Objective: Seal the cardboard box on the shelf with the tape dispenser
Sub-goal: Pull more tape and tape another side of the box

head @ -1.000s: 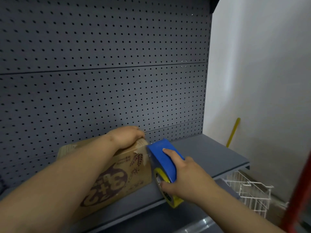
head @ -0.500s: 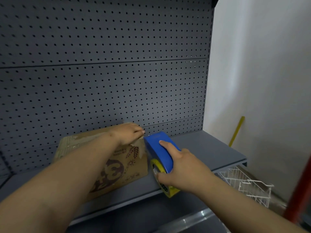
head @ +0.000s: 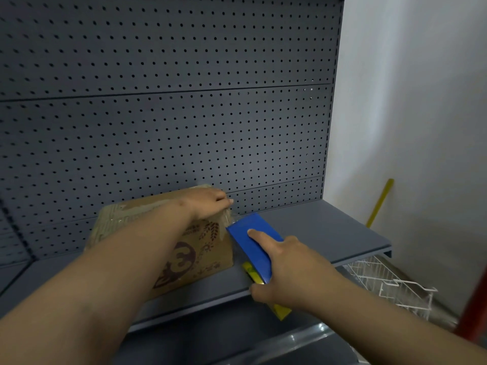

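Cardboard box [head: 168, 248] print shows a purple "3"; other writing unreadable.

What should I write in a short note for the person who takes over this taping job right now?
Left hand: pressed flat on the top right corner of the brown printed cardboard box, holding down the clear tape end.
Right hand: gripping the blue and yellow handheld tape dispenser, forefinger along its blue top.
Positions: the box sits on the dark grey metal shelf; the dispenser is against the box's right side, near the top edge.
Done: clear tape lies along the box top.
Left: bring the tape down the right side, cut it, press it flat. Whether other seams need tape cannot be seen.
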Demonstrator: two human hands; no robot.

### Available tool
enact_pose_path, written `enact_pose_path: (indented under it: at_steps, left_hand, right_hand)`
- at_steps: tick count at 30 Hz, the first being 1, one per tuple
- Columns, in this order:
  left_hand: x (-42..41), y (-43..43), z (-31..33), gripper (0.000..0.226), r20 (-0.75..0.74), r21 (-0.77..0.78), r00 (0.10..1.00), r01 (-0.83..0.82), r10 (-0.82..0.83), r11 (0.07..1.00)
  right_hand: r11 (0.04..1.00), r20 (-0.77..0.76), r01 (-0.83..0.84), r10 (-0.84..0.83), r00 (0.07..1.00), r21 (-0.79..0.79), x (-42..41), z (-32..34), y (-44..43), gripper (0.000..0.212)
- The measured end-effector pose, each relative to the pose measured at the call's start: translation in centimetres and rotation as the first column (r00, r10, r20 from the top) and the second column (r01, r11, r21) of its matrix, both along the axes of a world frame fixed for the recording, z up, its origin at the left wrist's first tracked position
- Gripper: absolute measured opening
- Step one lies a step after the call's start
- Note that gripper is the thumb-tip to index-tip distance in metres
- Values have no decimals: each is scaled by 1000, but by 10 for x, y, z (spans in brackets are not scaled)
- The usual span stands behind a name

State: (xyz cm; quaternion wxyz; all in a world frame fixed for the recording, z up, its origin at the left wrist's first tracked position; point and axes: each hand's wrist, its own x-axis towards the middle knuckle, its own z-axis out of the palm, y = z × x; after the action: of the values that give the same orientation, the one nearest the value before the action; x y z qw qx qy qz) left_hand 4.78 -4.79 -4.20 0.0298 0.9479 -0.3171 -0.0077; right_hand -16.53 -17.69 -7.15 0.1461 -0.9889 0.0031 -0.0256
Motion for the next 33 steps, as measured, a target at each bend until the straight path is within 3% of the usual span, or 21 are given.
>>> enact_pose_path:
  at_steps: [6,10,12,15,18,22,27,33]
  left_hand:
    - [-3,3,-1,51,-2,15,1000,27,-27,1000]
    - [-2,-1,-4,46,78,33,996,34,-37,999]
    - [3,1,-5,43,84,20,995,44,-45,999]
    - [7,3,-7,42,64,-1,997,48,-48,999]
    - [6,2,-7,43,100,-51,991,95,-90,994]
    - [5,1,-14,42,214,39,929,300,-301,953]
    - [8,3,-12,33,85,162,889,434,-450,886]
    - [4,2,-14,29,85,165,909,391,-408,905]
  right_hand:
    - [993,-78,-2,-7,997,-120,29,14,-5,83]
    - [998,-12,-2,2,1000,-55,43,31,-14,71]
    - [998,-79,-62,61,995,-6,42,29,-14,64]
    - [985,-81,48,-62,995,-168,36,4,-34,68]
    - [973,112,232,-230,967,-3,41,10,-67,75]
    - [974,248,201,-221,943,101,56,35,-78,73]
    - [955,300,181,-248,921,234,75,38,-78,73]
    - [937,346,152,-262,901,314,90,32,-71,74]
